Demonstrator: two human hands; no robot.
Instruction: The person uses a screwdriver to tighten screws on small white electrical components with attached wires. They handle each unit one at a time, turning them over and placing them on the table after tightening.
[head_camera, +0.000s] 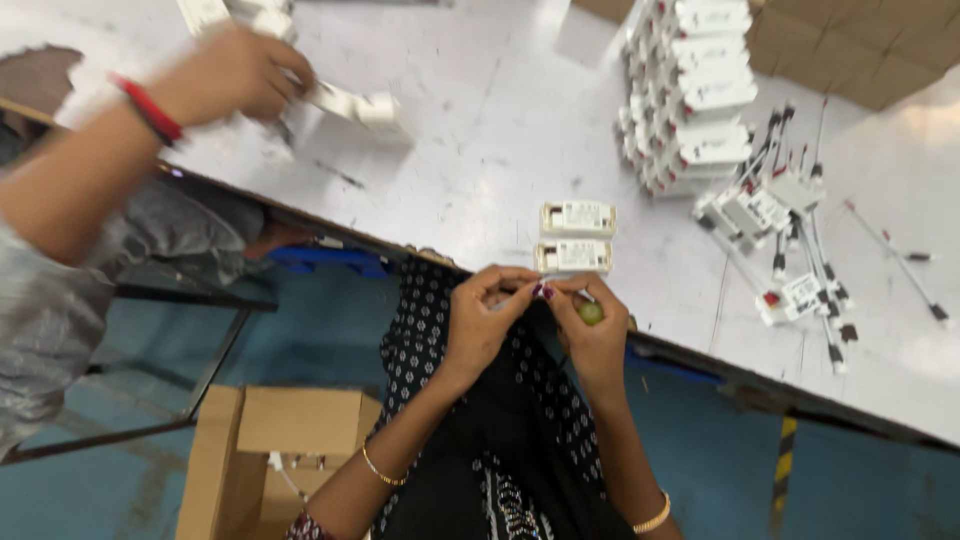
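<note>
1. My left hand (490, 310) and right hand (590, 325) pinch a small part (590, 313) together at the table (480, 130) edge.
2. Two white units (577, 238) lie just beyond; fitting needs steady alignment, I judge.

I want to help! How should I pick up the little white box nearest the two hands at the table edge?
Probably by its two long sides, coming down from above. The white box lies flat, label up, near the table edge, its sides free. A second box sits just behind, so reach from the hands' side.
</note>
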